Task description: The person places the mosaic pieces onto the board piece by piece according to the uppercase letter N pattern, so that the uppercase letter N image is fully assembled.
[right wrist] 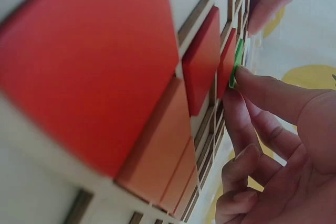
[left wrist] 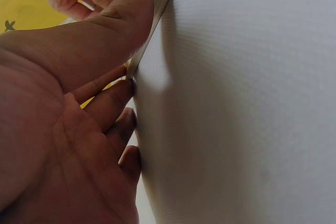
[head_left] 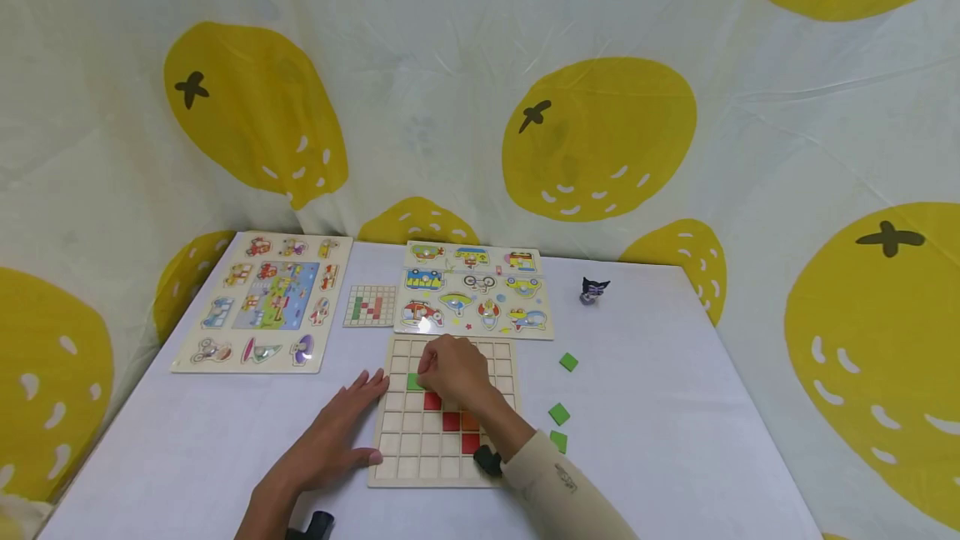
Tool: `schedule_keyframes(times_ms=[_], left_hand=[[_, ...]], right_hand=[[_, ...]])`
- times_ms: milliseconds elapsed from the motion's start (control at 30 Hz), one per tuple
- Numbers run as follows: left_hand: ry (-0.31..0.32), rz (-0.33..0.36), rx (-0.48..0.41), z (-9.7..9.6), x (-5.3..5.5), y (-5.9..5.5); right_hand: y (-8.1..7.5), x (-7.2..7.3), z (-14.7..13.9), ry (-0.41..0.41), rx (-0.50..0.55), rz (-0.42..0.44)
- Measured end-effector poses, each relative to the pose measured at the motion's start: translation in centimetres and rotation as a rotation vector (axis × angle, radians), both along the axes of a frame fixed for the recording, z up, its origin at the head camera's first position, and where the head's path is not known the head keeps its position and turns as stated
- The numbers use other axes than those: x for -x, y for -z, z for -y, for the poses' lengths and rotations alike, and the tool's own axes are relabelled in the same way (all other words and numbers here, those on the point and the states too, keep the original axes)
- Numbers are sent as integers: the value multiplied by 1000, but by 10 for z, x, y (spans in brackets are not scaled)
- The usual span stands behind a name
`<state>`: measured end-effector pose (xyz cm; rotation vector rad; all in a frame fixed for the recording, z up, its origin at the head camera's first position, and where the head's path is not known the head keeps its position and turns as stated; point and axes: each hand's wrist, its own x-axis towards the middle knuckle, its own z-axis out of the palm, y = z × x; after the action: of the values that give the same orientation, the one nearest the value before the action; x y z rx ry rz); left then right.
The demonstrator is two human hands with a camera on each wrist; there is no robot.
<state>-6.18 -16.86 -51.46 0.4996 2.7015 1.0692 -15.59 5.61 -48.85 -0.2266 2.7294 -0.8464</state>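
Observation:
A wooden grid board (head_left: 397, 473) lies in front of me on the white table. My right hand (head_left: 453, 369) is over its upper part, thumb and fingers curled at a green square tile (head_left: 415, 382) near the board's left side; the right wrist view shows the thumb on the green tile (right wrist: 237, 64). Down and to the right from it run red tiles (head_left: 432, 401) in a diagonal, with an orange tile (head_left: 470, 422) beside them, partly covered by the right arm. My left hand (head_left: 337, 432) rests along the board's left edge, fingers extended and thumb touching the rim.
Three loose green tiles (head_left: 558, 414) lie right of the board. Behind it are a small grid pattern card (head_left: 371, 307) and a vehicle peg puzzle (head_left: 474, 290). Another picture puzzle (head_left: 262, 302) lies at the left; a small dark figurine (head_left: 593, 290) stands at the back right.

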Motion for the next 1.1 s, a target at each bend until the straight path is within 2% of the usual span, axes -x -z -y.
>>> schedule_keyframes(times_ms=[233, 433, 500, 667, 800, 1100], left_hand=[[3, -2, 9, 0, 1, 1], [-12, 54, 30, -2, 2, 0], [-11, 51, 30, -2, 2, 0], [-7, 24, 8, -1, 1, -1], [-12, 34, -3, -1, 1, -2], [-8, 27, 7, -1, 2, -1]], right_hand=[[-4, -3, -20, -25, 114, -17], [-8, -5, -46, 0, 171, -57], [-8, -4, -56, 17, 183, -70], [-9, -2, -83, 72, 187, -86], [-10, -1, -106, 126, 168, -98], [-6, 4, -153, 237, 80, -131]])
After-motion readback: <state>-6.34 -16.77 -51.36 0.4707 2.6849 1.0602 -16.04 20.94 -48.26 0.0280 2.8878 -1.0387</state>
